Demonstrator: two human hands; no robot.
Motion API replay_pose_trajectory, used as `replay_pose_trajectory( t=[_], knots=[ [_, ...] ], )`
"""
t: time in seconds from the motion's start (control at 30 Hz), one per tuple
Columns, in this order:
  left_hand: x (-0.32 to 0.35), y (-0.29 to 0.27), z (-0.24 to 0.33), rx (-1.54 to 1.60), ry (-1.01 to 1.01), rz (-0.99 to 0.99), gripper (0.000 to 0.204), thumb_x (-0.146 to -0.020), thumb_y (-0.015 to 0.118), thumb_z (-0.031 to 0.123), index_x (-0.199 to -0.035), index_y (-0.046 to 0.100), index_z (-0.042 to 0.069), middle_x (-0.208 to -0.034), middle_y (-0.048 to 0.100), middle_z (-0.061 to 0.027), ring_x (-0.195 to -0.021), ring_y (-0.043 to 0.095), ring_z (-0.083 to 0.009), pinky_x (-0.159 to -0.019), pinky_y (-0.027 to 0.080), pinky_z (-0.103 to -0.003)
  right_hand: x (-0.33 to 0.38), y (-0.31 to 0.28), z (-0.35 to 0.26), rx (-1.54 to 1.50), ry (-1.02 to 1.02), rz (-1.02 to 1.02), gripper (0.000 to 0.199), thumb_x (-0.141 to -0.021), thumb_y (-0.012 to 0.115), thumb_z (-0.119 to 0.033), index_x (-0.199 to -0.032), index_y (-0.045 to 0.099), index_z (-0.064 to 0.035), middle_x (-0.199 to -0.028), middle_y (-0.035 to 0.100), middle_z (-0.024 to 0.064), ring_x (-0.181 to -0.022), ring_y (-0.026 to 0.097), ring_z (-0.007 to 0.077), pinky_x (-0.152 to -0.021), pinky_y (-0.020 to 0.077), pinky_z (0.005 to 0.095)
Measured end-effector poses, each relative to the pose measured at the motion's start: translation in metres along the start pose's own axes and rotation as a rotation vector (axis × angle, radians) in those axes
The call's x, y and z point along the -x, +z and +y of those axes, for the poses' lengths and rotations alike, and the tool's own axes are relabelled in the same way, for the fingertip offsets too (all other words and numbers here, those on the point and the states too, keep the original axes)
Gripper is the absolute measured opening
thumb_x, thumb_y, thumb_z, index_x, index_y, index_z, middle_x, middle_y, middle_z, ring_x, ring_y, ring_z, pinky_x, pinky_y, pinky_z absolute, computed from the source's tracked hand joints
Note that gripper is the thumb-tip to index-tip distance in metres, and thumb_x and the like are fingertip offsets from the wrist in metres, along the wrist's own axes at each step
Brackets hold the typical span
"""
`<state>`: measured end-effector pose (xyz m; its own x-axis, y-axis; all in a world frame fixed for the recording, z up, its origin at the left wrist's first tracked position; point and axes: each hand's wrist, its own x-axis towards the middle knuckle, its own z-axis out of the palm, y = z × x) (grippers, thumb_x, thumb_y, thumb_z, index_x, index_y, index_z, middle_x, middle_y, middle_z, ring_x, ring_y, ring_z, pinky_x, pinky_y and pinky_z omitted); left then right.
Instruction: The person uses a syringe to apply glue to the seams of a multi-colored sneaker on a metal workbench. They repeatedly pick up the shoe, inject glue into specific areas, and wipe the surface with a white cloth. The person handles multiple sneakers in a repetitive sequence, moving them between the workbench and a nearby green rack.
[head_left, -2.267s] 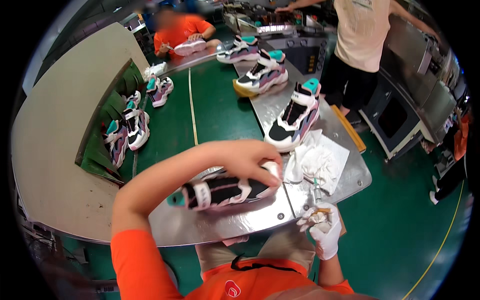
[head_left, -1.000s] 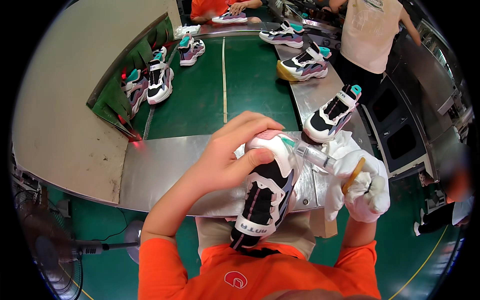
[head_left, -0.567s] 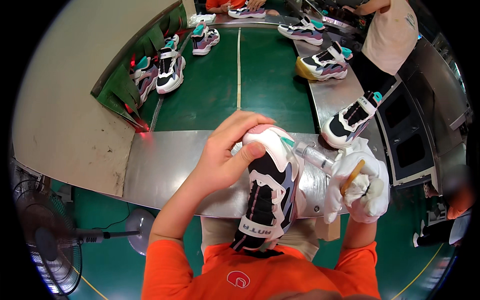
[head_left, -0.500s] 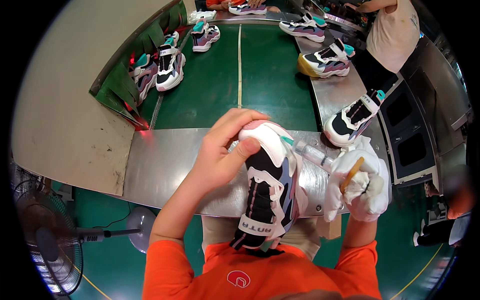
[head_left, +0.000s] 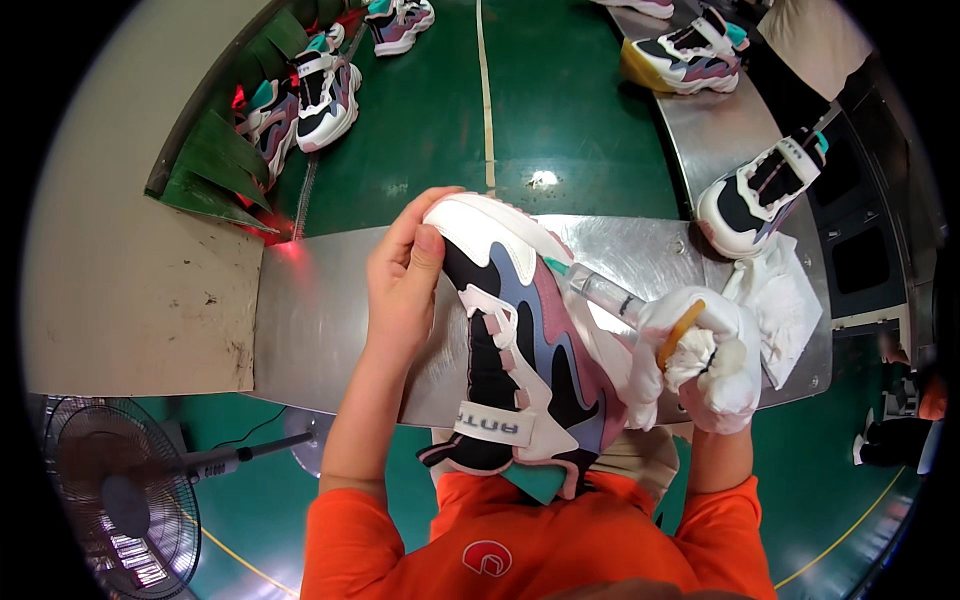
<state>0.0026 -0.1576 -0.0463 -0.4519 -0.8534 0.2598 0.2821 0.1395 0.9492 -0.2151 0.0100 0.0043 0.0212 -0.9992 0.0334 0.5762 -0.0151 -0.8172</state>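
My left hand point(head_left: 402, 280) is closed round the toe of a white, black, purple and pink sneaker point(head_left: 560, 345). The sneaker is tilted, its toe pointing away from me and its strap end near my body. My right hand point(head_left: 705, 365), in a white glove with white cloth about it, grips a clear syringe point(head_left: 604, 294). The syringe's green tip point(head_left: 556, 266) meets the sneaker's side near the toe, along the line between upper and sole. A yellowish-brown band point(head_left: 682, 333) shows at the gloved fingers. The glove partly hides the syringe's rear end.
A metal ledge point(head_left: 330, 310) borders the green conveyor belt point(head_left: 420, 130). A sneaker point(head_left: 755, 200) stands on the right ledge by a white cloth point(head_left: 780, 300); another has a yellow toe point(head_left: 690, 55). Several sneakers line the left by green flaps point(head_left: 215, 165). A fan point(head_left: 125, 495) stands left.
The sneaker has turned to show more of its side, and its toe has moved left with my left hand. The syringe tip has shifted left and stays at the sole line. The whole view has shifted.
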Motion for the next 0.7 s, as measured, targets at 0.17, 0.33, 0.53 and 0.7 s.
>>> replay_pose_trajectory(
  t=[0.17,0.33,0.53,0.7],
  knots=[
    [0.002,-0.001,-0.004,0.049,-0.053,0.035,0.053,-0.098,0.052,0.037,-0.128,0.049,-0.007,-0.119,0.06,-0.0135,-0.109,0.057,-0.0184,-0.096,0.043,-0.03,0.005,-0.01,0.016,0.007,-0.017,0.019,0.06,-0.055,0.066,-0.007,-0.109,0.055,0.0157,-0.072,0.06,0.0225,-0.06,0.064,0.0281,-0.053,0.054,0.0328],
    [0.001,0.002,-0.006,0.049,-0.06,0.049,0.051,-0.099,0.051,0.036,-0.128,0.049,-0.007,-0.119,0.059,-0.0131,-0.11,0.057,-0.0186,-0.097,0.043,-0.031,0.014,-0.018,0.02,-0.089,-0.019,0.007,0.059,-0.057,0.068,-0.009,-0.108,0.055,0.0166,-0.071,0.059,0.0219,-0.059,0.063,0.0284,-0.054,0.0544,0.0331],
    [0.002,-0.003,-0.01,0.034,-0.044,0.059,0.05,-0.1,0.05,0.034,-0.128,0.049,-0.006,-0.12,0.059,-0.0131,-0.111,0.057,-0.0191,-0.097,0.043,-0.031,0.021,-0.014,0.014,-0.06,0.048,0.071,0.059,-0.057,0.066,-0.013,-0.107,0.055,0.0166,-0.072,0.059,0.022,-0.058,0.063,0.0287,-0.052,0.0546,0.033],
    [0.0,0.0,-0.007,0.052,-0.042,0.044,0.05,-0.1,0.049,0.035,-0.128,0.05,-0.007,-0.12,0.059,-0.0127,-0.112,0.056,-0.0191,-0.098,0.042,-0.032,0.032,-0.017,0.001,-0.044,0.13,0.05,0.056,-0.058,0.06,-0.012,-0.107,0.056,0.016,-0.072,0.059,0.0229,-0.056,0.063,0.0279,-0.049,0.0548,0.032]
  ],
)
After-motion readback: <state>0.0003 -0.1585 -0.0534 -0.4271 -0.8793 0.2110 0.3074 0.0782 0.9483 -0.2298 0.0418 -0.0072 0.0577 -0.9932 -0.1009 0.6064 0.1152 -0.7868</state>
